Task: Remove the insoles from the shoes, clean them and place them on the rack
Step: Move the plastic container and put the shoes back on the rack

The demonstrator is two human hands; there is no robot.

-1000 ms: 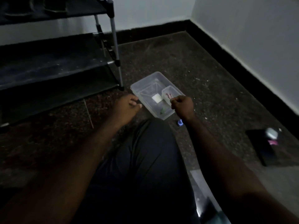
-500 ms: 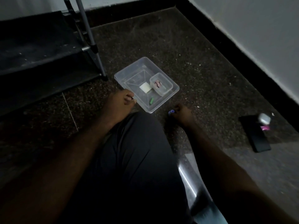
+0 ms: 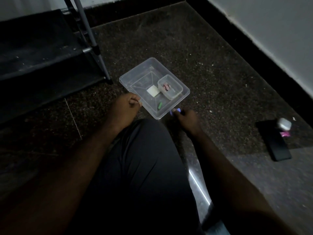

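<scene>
On the floor, just off the near corner of the clear tray (image 3: 126, 82), the right hand (image 3: 186, 118) has its fingertips curled onto a small blue piece (image 3: 175, 110) and pinches it. The left hand (image 3: 124, 107) sits at the tray's left edge with its fingers curled in. In the dim light I cannot tell whether it grips the rim or holds anything.

Inside the tray lie a white square (image 3: 153, 91), a small green piece (image 3: 160, 106) near the near edge, and a small clear container (image 3: 176, 94) at the right side. The rack (image 3: 42, 65) stands at the far left of the floor. Its shelves are too dark to show what they carry. Towards the floor's right edge lies a black phone (image 3: 274, 143).

A second ago the right hand was raised over the tray beside the small container. It has since dropped to the floor, while the left hand has stayed by the tray's left edge.
</scene>
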